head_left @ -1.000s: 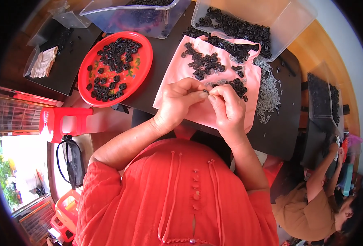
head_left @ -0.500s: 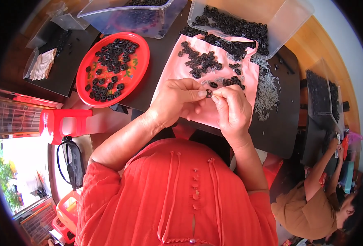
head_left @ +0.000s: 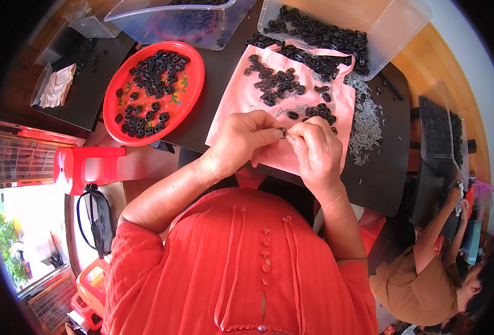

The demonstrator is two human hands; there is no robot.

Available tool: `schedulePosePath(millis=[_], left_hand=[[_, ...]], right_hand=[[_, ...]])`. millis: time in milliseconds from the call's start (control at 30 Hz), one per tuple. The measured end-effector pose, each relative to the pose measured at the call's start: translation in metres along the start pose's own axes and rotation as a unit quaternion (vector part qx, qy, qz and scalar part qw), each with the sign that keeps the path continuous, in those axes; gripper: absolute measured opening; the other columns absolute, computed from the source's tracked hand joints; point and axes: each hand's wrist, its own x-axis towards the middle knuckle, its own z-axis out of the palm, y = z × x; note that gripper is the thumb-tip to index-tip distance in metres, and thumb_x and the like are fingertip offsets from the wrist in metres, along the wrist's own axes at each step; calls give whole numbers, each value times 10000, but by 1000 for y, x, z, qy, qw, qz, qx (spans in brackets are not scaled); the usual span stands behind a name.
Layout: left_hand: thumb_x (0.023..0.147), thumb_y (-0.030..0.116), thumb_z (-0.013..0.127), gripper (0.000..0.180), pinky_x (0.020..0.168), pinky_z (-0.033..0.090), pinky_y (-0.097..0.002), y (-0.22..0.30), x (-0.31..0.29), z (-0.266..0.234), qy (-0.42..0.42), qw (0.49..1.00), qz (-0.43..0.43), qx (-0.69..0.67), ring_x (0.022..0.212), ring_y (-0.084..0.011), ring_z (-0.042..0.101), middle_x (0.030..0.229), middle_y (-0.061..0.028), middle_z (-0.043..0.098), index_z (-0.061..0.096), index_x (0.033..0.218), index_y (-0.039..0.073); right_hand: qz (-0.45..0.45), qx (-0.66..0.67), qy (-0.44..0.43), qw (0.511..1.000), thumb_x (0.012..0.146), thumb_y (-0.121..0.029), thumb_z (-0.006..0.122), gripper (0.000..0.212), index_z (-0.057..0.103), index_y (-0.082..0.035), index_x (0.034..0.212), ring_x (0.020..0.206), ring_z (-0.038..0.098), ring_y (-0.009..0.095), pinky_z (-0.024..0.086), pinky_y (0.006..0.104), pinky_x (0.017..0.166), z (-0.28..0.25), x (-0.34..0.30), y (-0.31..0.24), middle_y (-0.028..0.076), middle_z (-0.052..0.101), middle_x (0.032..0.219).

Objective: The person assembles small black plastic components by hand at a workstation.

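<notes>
My left hand (head_left: 241, 139) pinches a small black plastic piece (head_left: 283, 132) between thumb and forefinger; the fingertips cover most of it. Close against it, my right hand (head_left: 316, 151) is closed in a pinch, with a tiny pale sliver (head_left: 290, 136) showing at its fingertips. Both hands are over the near part of a pink cloth bag (head_left: 230, 111) spread on the dark table. Beyond them on the bag lie loose black two-holed pieces (head_left: 275, 84). Several more black pieces (head_left: 324, 111) lie just past my right fingers.
A red tray (head_left: 113, 95) holding black pieces stands at the left. Small pale grey slivers (head_left: 365, 131) are heaped on the table (head_left: 381, 184) to the right. Clear bins (head_left: 394, 33) (head_left: 169, 25) stand at the back. A person in brown (head_left: 420, 287) works at the far right.
The black piece has turned between my left fingers and shows less of its face. My right fingertips have shifted slightly down beside it, and the left fingers have curled in.
</notes>
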Motion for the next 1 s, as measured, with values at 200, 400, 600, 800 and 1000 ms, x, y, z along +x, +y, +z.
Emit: schedulePosePath(millis=[200,400,600,800,1000], left_hand=[[975,38,654,52,547,452,-226,-9,-7,5,24,984,112,134,640,-66,566,790,-11,630,663,1007,-3],[947,-22,648,45,648,485,-260,-19,-9,11,58,962,205,169,720,-94,582,785,-38,621,641,989,-9],[972,-14,629,27,645,487,-241,-28,-7,10,64,971,190,129,716,-73,577,794,-22,624,637,998,-13],[1012,52,619,41,566,472,-214,-20,-6,5,75,992,96,22,677,-62,579,796,-1,619,637,1001,17],[1034,146,618,102,517,457,-206,-17,-3,2,92,993,37,-64,653,-62,578,817,16,615,634,1026,46]], right_hand=[[95,99,-21,990,839,61,680,129,601,-17,905,667,584,263,456,358,606,8,-10,-3,98,566,767],[240,201,14,950,897,61,687,105,604,-1,883,681,557,106,447,269,622,13,-20,-15,32,617,775],[294,257,6,921,907,48,707,81,634,13,906,722,560,58,456,233,649,14,-18,-13,10,634,804],[126,-4,-37,991,884,-24,735,52,685,-29,899,727,632,179,498,307,665,-11,16,14,62,643,801],[-15,-303,-73,950,783,-83,771,141,728,-122,911,897,609,267,473,402,771,4,22,33,55,604,891]])
